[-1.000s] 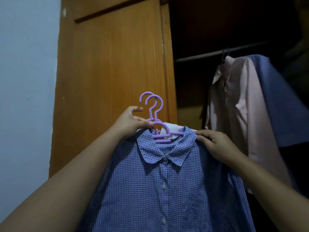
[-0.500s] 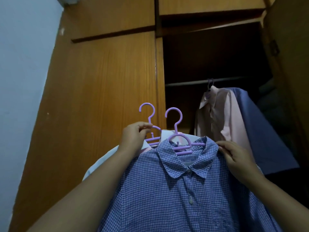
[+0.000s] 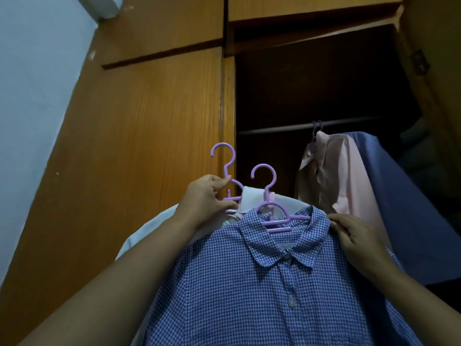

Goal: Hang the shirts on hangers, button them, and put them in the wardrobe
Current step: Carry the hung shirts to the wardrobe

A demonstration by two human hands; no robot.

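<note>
At the neck of the rear purple hanger (image 3: pixel 225 168), the left hand (image 3: pixel 208 198) has its grip closed, thumb and fingers pinched round the stem just under the hook, and that hanger carries a pale white shirt (image 3: pixel 252 198) whose collar peeps out behind. Beside it, the right hand (image 3: pixel 354 239) pinches the shoulder and collar edge of the blue gingham shirt (image 3: pixel 262 283), which sits on the front purple hanger (image 3: pixel 270 193) with its hook standing free and upright. From where I stand the gingham shirt looks buttoned down the placket, at least as far as the two buttons I can see; whether the white one is buttoned I cannot tell, since it is hidden behind. Beyond the hands the wardrobe (image 3: pixel 154 151) stands with its right side open and dark, and across it runs the rail (image 3: pixel 279 129), well above both held hooks. On that rail a pink shirt (image 3: pixel 331 176) already hangs from its own hanger, with a darker blue shirt (image 3: pixel 404 196) just beside it. I'd judge the hanging and buttoning mostly done, and what remains is lifting these two hooks onto the rail.
</note>
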